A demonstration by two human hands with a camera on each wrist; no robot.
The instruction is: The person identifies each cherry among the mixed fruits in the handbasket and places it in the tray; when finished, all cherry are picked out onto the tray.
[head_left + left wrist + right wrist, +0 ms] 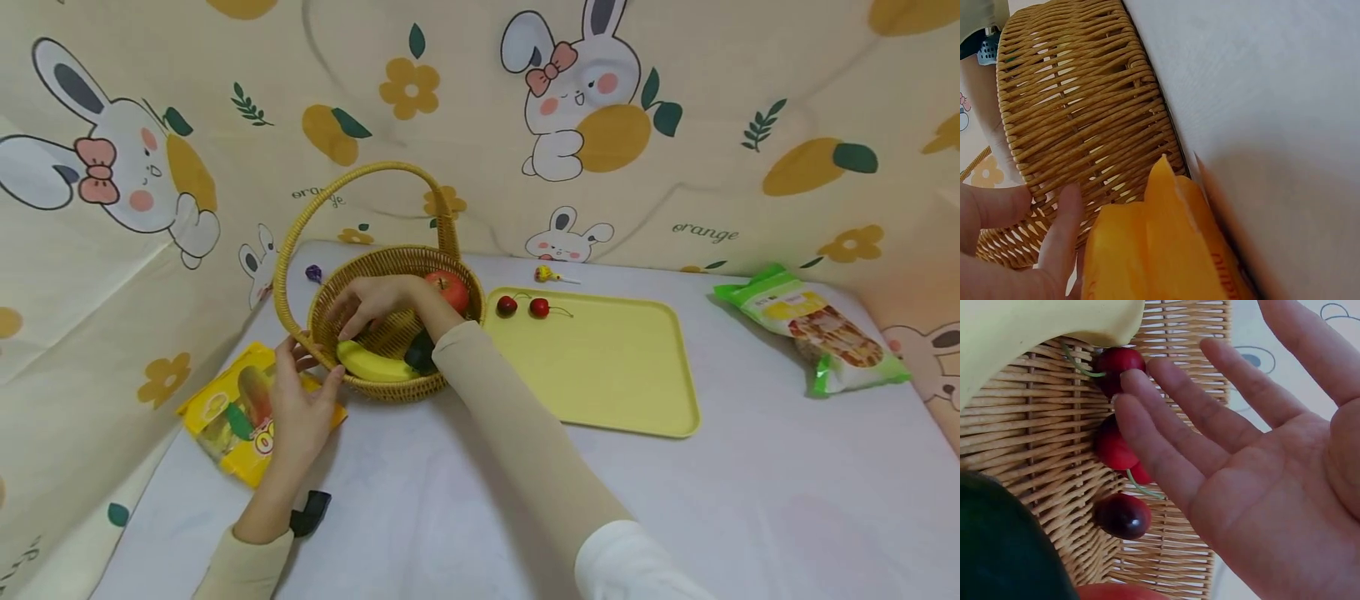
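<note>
My left hand point(300, 412) grips the rim of the wicker basket point(390, 390) at its near left side; in the left wrist view, thumb and finger meet the woven edge. Inside the basket reaches my right hand point(375, 300), above a banana point(369, 363). The right wrist view shows that hand with fingers extended and palm visible, its fingertips close beside several dark red cherries point(1124, 515). Whether they touch a cherry is hard to tell. A red round fruit point(448, 292) sits at the basket's right, and a dark green rounded thing point(1004, 544) lies below the banana.
A yellow snack bag point(225, 417) lies under my left hand, beside the basket. Two cherries point(539, 307) lie on the yellow tray point(600, 375), with a yellow lollipop point(546, 273) behind. A purple lollipop point(313, 273) lies back left; a green-white bag point(825, 333) lies right.
</note>
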